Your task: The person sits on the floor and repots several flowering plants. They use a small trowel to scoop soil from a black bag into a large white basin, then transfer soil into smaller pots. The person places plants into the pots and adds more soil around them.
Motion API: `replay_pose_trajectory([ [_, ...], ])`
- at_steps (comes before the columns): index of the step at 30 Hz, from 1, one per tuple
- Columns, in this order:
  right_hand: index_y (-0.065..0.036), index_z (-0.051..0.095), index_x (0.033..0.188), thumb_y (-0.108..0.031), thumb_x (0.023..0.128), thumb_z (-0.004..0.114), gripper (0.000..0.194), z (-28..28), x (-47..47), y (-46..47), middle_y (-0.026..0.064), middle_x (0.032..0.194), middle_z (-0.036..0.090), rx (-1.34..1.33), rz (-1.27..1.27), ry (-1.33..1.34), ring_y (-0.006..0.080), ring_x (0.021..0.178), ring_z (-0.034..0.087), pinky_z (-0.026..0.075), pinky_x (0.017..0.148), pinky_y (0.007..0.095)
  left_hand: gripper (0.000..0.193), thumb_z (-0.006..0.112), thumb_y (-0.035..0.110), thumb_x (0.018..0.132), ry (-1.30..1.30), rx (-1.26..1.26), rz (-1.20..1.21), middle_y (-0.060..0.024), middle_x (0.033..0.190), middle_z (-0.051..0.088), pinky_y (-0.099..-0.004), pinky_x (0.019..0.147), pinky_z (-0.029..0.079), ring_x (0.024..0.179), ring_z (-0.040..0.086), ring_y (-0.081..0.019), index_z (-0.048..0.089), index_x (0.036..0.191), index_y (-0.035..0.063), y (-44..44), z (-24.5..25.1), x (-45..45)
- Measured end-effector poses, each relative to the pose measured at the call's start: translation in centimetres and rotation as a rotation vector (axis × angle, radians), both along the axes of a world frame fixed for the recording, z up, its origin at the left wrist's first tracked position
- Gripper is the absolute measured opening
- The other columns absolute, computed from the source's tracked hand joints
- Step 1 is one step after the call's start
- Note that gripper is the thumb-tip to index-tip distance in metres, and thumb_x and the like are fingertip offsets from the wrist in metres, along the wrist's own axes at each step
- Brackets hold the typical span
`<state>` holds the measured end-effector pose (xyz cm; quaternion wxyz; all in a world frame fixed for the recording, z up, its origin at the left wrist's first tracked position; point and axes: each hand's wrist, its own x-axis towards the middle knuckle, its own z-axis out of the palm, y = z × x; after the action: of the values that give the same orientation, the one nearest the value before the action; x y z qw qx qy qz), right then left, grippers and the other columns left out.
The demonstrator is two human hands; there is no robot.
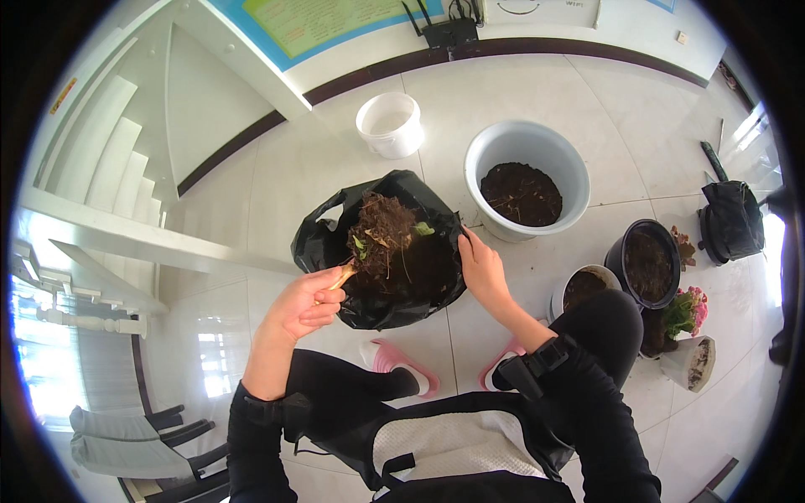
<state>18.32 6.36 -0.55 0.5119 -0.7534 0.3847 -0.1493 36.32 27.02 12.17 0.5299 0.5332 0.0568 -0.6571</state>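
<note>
My left hand (310,306) grips a light yellowish handle (343,277), probably of a small trowel whose blade is hidden under soil. A heaped clump of dark soil (385,227) with roots and a few green leaves sits at the handle's far end, over the mouth of a black plastic bag (371,316). More dark soil lies inside the bag. On the right side, my right hand (484,264) pinches the bag's rim and holds it out. Just beyond that hand stands a large pale grey-blue pot (569,217) with dark soil in its bottom.
A white plastic bucket (402,141) stands behind the bag. By my right knee are a soil-filled black pot (670,292), a smaller white pot (556,295), a pink flowering plant (688,314) and a tipped pot (688,364). Black plastic (732,217) lies farther right; stairs (104,151) rise left.
</note>
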Motion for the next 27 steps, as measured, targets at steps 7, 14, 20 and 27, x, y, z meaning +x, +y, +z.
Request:
replay_pose_trajectory([
  [7, -0.008, 0.056, 0.121, -0.037, 0.095, 0.039, 0.042, -2.8, 0.2, 0.5, 0.0242, 0.100, 0.063, 0.127, -0.034, 0.020, 0.0455, 0.098, 0.056, 0.044, 0.087, 0.0490, 0.016, 0.045, 0.023, 0.099, -0.023, -0.074, -0.164, 0.0071, 0.055, 0.033, -0.0160, 0.030, 0.018, 0.034, 0.024, -0.0013, 0.044, 0.086, 0.0136, -8.0, 2.3, 1.5],
  [14, -0.014, 0.056, 0.122, -0.035, 0.096, 0.040, 0.037, -1.8, -0.4, 0.7, 0.0239, 0.094, 0.064, 0.196, -0.033, -0.017, 0.0449, 0.089, 0.058, 0.045, 0.081, 0.0519, 0.021, 0.047, 0.024, 0.098, -0.011, -0.047, -0.347, 0.0063, 0.055, 0.031, -0.0183, 0.032, 0.019, 0.035, 0.023, -0.0029, 0.043, 0.081, 0.0133, -22.2, -6.0, 1.0],
  [20, -0.017, 0.054, 0.125, -0.034, 0.097, 0.040, 0.036, -2.0, -0.5, 0.8, 0.0236, 0.091, 0.064, 0.208, -0.019, -0.041, 0.0441, 0.087, 0.059, 0.046, 0.079, 0.0516, 0.017, 0.051, 0.021, 0.092, -1.939, -0.204, -0.643, -0.0162, 0.069, 0.062, -0.0441, 0.053, 0.049, 0.059, 0.062, -0.0316, 0.052, 0.101, 0.0055, -30.1, -15.8, -4.0],
  [27, -0.014, 0.055, 0.123, -0.033, 0.096, 0.041, 0.036, -2.3, -0.3, 0.8, 0.0235, 0.089, 0.064, 0.148, -0.033, -0.061, 0.0439, 0.087, 0.060, 0.046, 0.078, 0.0515, 0.021, 0.052, 0.021, 0.092, -1.596, 0.051, -0.546, -0.0113, 0.064, 0.058, -0.0396, 0.047, 0.044, 0.053, 0.057, -0.0256, 0.057, 0.106, 0.0060, -29.0, -14.8, -2.8],
])
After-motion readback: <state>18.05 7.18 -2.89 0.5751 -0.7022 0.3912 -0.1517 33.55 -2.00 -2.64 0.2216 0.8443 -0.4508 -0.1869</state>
